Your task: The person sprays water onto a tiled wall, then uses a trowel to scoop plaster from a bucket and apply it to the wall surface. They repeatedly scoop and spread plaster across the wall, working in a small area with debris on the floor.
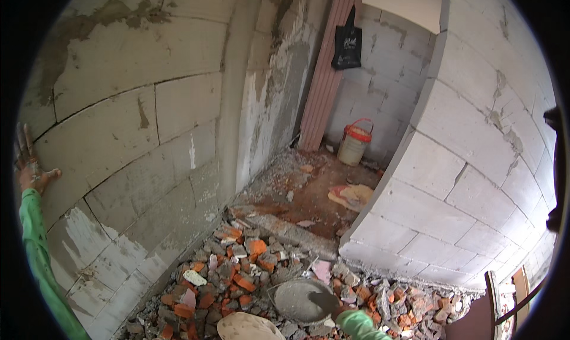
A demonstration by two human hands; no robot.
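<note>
Our left hand (29, 162) lies flat, fingers spread, on the grey block wall (119, 120); our right hand (332, 307) grips the round mortar-filled pan (300, 298) over brick rubble (231, 274); wall patchily plastered, much bare.

Black bag (347, 45) hanging on ribbed panel (325, 73); red-lidded bucket (354, 141) beneath on dirt floor; crumpled sack (352, 195) nearby; wooden frame (504, 292) at lower right.

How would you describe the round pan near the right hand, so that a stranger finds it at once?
Start at the block wall on the right and look down to the brick rubble at its foot. There the right hand holds a shallow round pan. Its smooth grey cement contrasts with the broken orange pieces around it.
</note>
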